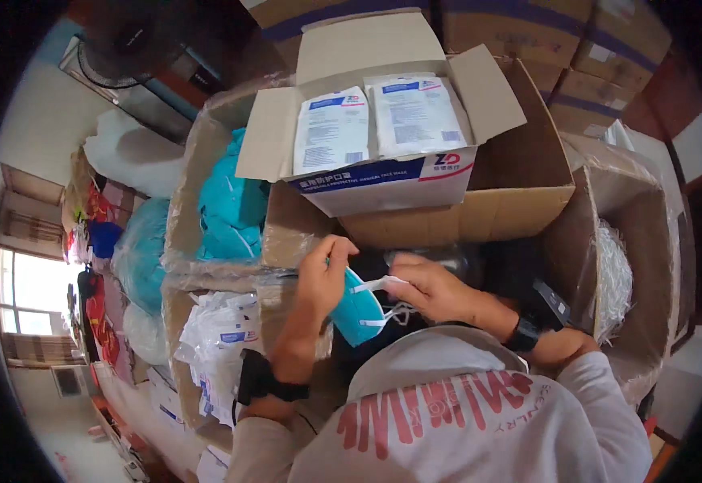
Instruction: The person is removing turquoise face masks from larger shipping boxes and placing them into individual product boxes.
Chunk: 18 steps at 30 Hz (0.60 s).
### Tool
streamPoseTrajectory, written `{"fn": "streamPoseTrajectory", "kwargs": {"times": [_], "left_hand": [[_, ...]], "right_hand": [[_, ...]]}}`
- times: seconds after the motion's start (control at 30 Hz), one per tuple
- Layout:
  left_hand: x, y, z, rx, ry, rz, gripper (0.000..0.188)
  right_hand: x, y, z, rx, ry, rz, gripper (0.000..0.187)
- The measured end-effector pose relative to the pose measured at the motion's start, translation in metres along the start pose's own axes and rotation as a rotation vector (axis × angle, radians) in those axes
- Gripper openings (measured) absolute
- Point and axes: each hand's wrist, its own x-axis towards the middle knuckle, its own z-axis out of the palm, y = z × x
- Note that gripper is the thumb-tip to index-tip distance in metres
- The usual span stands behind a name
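A teal face mask point(356, 314) with a white inner side hangs between my two hands, close to my chest. My left hand point(327, 274) is closed on its upper left edge. With bent fingers, my right hand point(431, 283) pinches the white strap point(378, 283) and draws it to the right of the mask. More white strap dangles loose below the right fingers. Just beyond my hands stands an opened white box point(399, 189) with its flaps up. Two white printed packets point(331, 129) stand side by side in it.
Teal masks point(234, 201) fill a plastic-lined carton at the left. Nearer, another carton holds white printed packets point(222, 338). At the right, a carton point(645, 209) contains a bundle of white straps point(612, 282). Brown cartons point(512, 40) are stacked behind. Clear bags of teal items point(143, 249) lie farther left.
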Motion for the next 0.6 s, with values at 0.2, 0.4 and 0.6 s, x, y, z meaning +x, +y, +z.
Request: {"fn": "streamPoseTrajectory", "kwargs": {"times": [0.2,0.4,0.6], "left_hand": [[0.022,-0.036,0.060,-0.684,0.067,-0.154,0.042],[0.051,0.008,0.011,-0.264,0.462,0.094,0.044],[0.044,0.004,-0.089,-0.421,0.835,0.113,0.049]], "right_hand": [[0.044,-0.051,0.016,0.370,0.094,-0.212,0.029],[0.048,-0.096,0.019,0.136,-0.088,-0.318,0.018],[0.037,-0.126,0.010,-0.005,-0.241,-0.635,0.019]]}}
